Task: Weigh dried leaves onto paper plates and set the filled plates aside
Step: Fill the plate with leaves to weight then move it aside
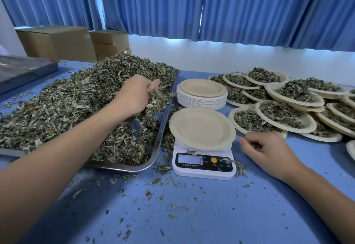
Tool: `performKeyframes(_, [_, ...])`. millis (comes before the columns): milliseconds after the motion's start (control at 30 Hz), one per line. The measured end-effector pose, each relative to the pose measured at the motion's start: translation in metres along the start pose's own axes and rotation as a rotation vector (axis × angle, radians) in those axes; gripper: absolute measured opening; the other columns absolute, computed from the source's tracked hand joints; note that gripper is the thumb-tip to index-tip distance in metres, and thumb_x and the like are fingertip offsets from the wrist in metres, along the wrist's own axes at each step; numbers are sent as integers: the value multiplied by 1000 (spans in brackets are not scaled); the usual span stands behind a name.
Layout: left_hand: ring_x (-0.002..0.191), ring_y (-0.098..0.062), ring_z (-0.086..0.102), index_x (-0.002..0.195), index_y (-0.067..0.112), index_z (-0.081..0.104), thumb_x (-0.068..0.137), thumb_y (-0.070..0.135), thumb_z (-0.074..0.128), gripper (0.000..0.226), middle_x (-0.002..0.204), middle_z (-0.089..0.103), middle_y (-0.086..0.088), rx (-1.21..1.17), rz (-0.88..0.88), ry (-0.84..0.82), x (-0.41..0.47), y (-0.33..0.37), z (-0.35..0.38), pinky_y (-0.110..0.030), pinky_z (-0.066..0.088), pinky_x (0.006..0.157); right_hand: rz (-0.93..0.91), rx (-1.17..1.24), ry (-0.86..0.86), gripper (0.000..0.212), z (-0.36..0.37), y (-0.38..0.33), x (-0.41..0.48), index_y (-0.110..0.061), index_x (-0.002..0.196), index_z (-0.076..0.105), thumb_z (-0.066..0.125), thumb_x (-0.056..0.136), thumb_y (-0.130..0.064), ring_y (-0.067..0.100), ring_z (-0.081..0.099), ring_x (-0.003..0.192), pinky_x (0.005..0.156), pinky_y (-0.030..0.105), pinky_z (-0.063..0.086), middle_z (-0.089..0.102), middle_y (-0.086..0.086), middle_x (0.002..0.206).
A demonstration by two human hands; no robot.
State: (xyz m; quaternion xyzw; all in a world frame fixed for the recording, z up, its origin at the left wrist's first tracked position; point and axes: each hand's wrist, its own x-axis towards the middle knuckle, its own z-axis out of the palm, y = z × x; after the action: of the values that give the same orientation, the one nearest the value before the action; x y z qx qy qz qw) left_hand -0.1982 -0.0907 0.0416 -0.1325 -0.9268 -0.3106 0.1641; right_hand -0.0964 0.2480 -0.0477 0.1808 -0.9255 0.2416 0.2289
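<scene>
Dried leaves (67, 105) heap the steel tray (159, 143), where our left grip (137, 97) clutches a clump. An empty paper plate (201, 128) sits on the scale (203, 169) (a spare stack (201, 100) behind). Our right grip (269, 152) rests loosely curled, holding nothing, on the counter (192, 215) near filled plates (280, 114).

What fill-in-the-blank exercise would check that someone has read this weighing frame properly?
1. The left hand grips a clump of dried leaves over the heaped metal ____.
2. The paper plate on the scale is ____.
3. The right hand, loosely curled beside the scale, holds ____.
4. The stack of unused plates stands between the leaf heap and the ____ plates.
Missing words: tray; empty; nothing; filled.
</scene>
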Motion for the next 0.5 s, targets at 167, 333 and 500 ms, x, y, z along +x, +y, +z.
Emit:
performKeyframes(167, [35, -3, 41, 56, 13, 36, 106, 11, 44, 50, 50, 37, 5, -41, 95, -7, 11, 39, 26, -35, 50, 64, 15, 11, -12, 47, -1, 0, -1, -18, 55, 40, 61, 98, -21, 8, 31, 47, 51, 22, 27, 36, -6, 48])
performKeyframes(333, [46, -18, 37, 53, 16, 35, 105, 35, 49, 57, 48, 33, 4, 17, 232, -58, 10, 73, 62, -36, 37, 53, 35, 29, -10, 48, -2, -2, -1, -15, 56, 39, 62, 98, -19, 8, 30, 48, 51, 21, 26, 33, -8, 48])
performKeyframes(500, [50, -18, 36, 64, 6, 52, 103, 43, 51, 55, 54, 40, -2, -68, 266, -360, 7, 78, 74, -32, 32, 56, 45, 54, -16, 50, -5, -3, -1, -18, 56, 37, 62, 98, -17, 9, 30, 48, 51, 21, 25, 32, -8, 48])
